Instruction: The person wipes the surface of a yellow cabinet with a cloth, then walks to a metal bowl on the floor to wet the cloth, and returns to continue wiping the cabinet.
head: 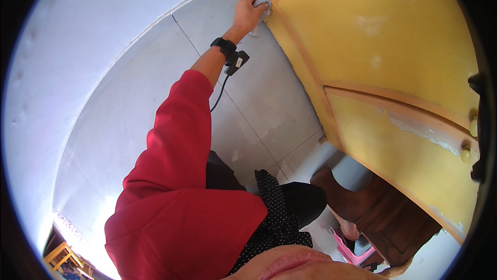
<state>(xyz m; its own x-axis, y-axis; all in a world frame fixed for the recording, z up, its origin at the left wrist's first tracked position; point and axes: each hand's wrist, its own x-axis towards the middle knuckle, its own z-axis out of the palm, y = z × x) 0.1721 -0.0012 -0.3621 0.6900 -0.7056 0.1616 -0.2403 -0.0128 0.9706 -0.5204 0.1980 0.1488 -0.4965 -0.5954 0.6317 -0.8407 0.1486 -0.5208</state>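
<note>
My left hand (248, 14) reaches far forward and pinches a crumpled grey-white cloth (264, 5). It presses the cloth against the far edge of a yellow wooden cabinet (369, 39), close to where the tiled floor meets the white wall. A loose end of the cloth seems to hang below my palm. On my wrist is a black strap (224, 46) with a small black device (237, 62), from which a cable runs back along my red sleeve (174, 124). My right hand is out of view.
The cabinet has peeling paint and round knobs (465, 153). Dark brown wooden furniture (388, 210) stands at the lower right, beside a pink plastic container (345, 247). A white wall (77, 47) curves along the left. Grey tiles (268, 101) cover the floor. A wooden stool (62, 254) stands lower left.
</note>
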